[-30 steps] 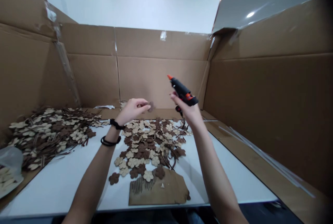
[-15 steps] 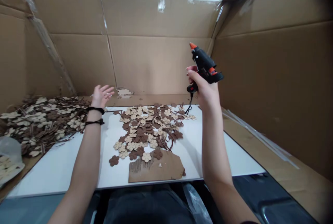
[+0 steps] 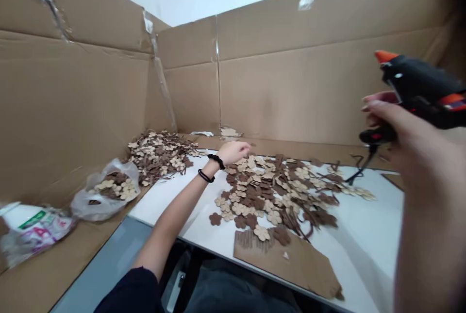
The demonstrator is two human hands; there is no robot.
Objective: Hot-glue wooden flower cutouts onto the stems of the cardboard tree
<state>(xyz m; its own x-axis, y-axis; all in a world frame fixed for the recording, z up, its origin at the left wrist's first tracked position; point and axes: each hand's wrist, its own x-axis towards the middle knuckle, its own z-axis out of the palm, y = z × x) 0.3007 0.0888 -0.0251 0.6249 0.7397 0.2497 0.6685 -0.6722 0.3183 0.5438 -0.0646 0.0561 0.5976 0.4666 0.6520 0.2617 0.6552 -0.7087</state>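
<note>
My right hand (image 3: pixel 386 114) holds a black glue gun (image 3: pixel 422 80) with an orange nozzle, raised above the right side of the board and pointing up and left. Blur softens this hand and forearm. My left hand (image 3: pixel 235 152), with two dark bands at the wrist, is over the far left edge of a pile of flower cutouts (image 3: pixel 257 191) in brown and cream. Its fingers are curled together, and whatever may be in them is hidden. Below the pile lies a cardboard piece (image 3: pixel 294 264), partly covered by a cream flower (image 3: pixel 261 232) and a brown flower (image 3: pixel 281 236).
A second heap of cutouts (image 3: pixel 160 155) stands at the back left. Nearer are a plastic bag of flowers (image 3: pixel 109 191) and a printed wrapper (image 3: pixel 36 233). Cardboard walls (image 3: pixel 291 75) enclose the white board (image 3: pixel 349 255). The gun's cord (image 3: pixel 358 173) hangs down to the pile.
The view has swung left, bringing in the bag and wrapper. My left hand has gone from spread fingers to curled ones, over the pile's far edge. My right hand keeps the glue gun raised.
</note>
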